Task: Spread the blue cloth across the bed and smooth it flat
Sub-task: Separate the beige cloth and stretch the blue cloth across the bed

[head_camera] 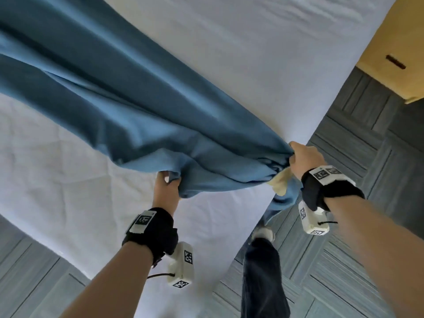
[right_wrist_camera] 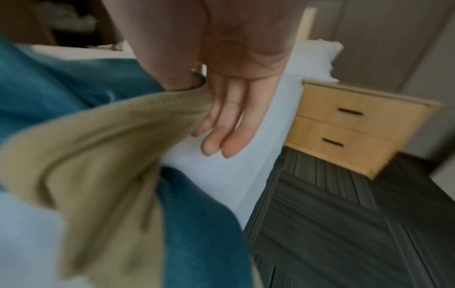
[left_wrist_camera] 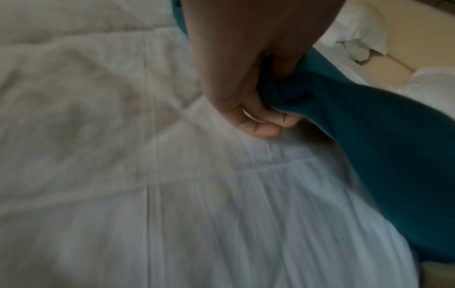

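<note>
The blue cloth (head_camera: 128,95) stretches in a bunched band from the far left of the white bed (head_camera: 229,42) down to its near corner. My left hand (head_camera: 165,185) grips the cloth's near edge, fingers curled round a fold (left_wrist_camera: 295,97). My right hand (head_camera: 302,158) pinches the gathered end at the bed's corner. In the right wrist view the cloth's tan underside (right_wrist_camera: 103,148) runs between thumb and forefinger, while the other fingers (right_wrist_camera: 231,132) point straight. A blue flap (head_camera: 283,199) hangs below that hand.
A wooden nightstand (right_wrist_camera: 357,124) with two drawers stands on the grey plank floor (head_camera: 358,260) to the right of the bed. My leg and shoe (head_camera: 263,260) are beside the bed's corner. White pillows (left_wrist_camera: 357,33) lie at the far end.
</note>
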